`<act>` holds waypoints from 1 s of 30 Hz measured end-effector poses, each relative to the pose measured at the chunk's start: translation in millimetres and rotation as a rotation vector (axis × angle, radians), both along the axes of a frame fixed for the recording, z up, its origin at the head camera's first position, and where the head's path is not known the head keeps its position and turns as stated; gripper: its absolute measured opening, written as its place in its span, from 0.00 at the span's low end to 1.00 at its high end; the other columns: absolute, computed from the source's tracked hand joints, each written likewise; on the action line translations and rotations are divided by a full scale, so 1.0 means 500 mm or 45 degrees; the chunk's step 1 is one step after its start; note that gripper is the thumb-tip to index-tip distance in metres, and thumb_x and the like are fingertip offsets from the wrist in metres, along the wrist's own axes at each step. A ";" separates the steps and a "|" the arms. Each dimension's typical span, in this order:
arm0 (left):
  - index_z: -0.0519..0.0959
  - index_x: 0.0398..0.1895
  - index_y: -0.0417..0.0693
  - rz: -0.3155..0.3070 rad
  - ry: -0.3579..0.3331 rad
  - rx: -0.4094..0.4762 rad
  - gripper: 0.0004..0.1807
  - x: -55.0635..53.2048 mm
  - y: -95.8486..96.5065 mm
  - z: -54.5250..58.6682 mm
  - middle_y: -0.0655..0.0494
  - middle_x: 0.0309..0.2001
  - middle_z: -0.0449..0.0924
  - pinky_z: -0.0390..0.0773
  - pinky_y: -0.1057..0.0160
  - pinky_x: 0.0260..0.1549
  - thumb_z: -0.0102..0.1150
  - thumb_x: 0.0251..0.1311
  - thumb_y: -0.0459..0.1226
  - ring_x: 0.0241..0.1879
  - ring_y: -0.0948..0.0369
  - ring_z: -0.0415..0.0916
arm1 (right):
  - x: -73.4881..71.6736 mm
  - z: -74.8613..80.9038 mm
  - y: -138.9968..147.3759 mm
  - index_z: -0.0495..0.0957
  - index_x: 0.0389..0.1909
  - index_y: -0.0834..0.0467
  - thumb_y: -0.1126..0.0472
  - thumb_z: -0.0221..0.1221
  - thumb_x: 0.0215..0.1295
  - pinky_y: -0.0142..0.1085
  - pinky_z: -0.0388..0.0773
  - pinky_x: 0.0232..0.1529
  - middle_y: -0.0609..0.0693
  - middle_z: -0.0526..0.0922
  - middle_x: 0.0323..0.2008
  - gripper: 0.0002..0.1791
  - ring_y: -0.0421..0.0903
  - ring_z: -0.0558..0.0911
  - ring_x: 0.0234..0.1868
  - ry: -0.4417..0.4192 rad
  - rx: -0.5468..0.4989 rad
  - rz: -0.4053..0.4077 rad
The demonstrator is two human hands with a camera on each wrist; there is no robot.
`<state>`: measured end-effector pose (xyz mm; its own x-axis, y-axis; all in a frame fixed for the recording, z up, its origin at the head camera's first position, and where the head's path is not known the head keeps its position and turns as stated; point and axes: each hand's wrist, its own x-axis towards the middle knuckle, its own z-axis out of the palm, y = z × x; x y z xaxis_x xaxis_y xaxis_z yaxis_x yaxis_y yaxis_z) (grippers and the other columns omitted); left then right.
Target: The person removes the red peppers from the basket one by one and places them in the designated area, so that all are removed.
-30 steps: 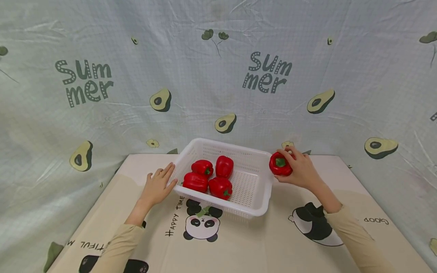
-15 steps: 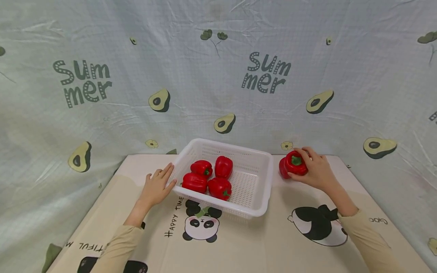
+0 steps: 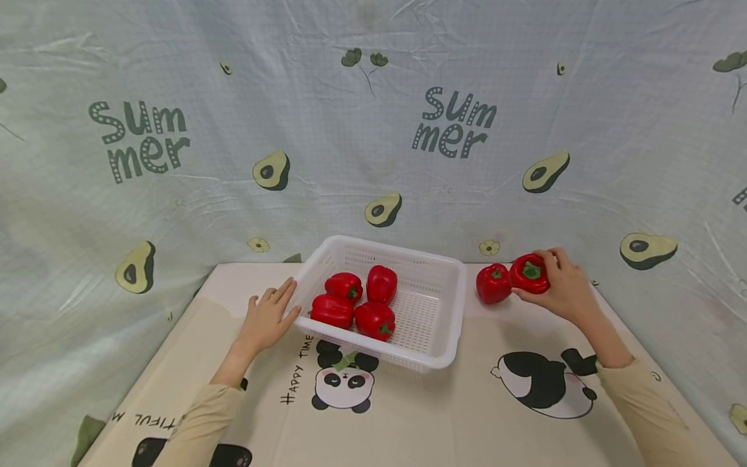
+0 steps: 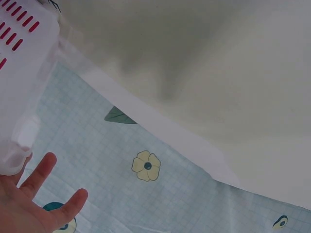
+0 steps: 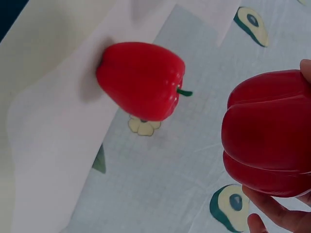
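My right hand [image 3: 563,285] grips a red bell pepper [image 3: 530,273], its green stem facing up toward the head camera. In the right wrist view that same bell pepper [image 5: 267,133] fills the right side, with fingers curled beneath it. Just left of it, a second red bell pepper [image 3: 493,283] stands on the table. My left hand [image 3: 266,318] rests with extended fingers on the left rim of the white plastic basket [image 3: 432,363]. Inside the basket's left half lie several red bell peppers [image 3: 376,320]. The left wrist view shows spread fingers at the basket's corner [image 4: 14,162].
The table [image 3: 408,421] wears a cream cloth printed with pandas and lettering. Behind it and along both sides hangs a pale curtain [image 3: 327,130] with avocado prints, right at the table's back edge. The basket sits slightly askew near that edge.
My right hand has carried its bell pepper rightward from the basket's right edge, passing the standing bell pepper, which now shows fully. The left hand and basket have stayed put.
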<state>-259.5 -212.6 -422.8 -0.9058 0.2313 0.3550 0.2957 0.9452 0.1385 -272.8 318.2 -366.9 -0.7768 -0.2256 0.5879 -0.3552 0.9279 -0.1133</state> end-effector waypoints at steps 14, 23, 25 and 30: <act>0.59 0.65 0.44 0.004 -0.005 -0.005 0.31 -0.005 -0.003 -0.004 0.48 0.65 0.60 0.58 0.38 0.50 0.43 0.60 0.49 0.56 0.47 0.63 | -0.017 -0.006 0.035 0.61 0.50 0.64 0.53 0.72 0.34 0.62 0.67 0.39 0.64 0.65 0.43 0.43 0.64 0.70 0.42 -0.081 -0.030 -0.067; 0.59 0.65 0.44 0.008 -0.009 -0.017 0.32 -0.004 -0.002 -0.006 0.48 0.65 0.60 0.58 0.38 0.50 0.44 0.60 0.49 0.56 0.47 0.62 | -0.033 -0.029 0.057 0.62 0.52 0.65 0.52 0.70 0.38 0.63 0.65 0.40 0.67 0.65 0.47 0.41 0.68 0.63 0.48 -0.200 0.000 -0.148; 0.59 0.65 0.44 0.007 -0.008 -0.013 0.31 -0.004 -0.002 -0.006 0.48 0.65 0.60 0.58 0.38 0.50 0.44 0.60 0.49 0.56 0.47 0.63 | -0.040 -0.036 0.063 0.62 0.53 0.65 0.52 0.70 0.38 0.64 0.65 0.40 0.68 0.65 0.47 0.42 0.68 0.62 0.49 -0.217 0.017 -0.165; 0.59 0.64 0.44 0.007 -0.004 -0.011 0.31 -0.003 -0.002 -0.003 0.48 0.65 0.60 0.58 0.38 0.50 0.44 0.60 0.49 0.56 0.47 0.63 | -0.055 -0.052 0.075 0.62 0.53 0.65 0.52 0.69 0.40 0.65 0.62 0.42 0.69 0.65 0.48 0.41 0.68 0.59 0.50 -0.269 0.046 -0.177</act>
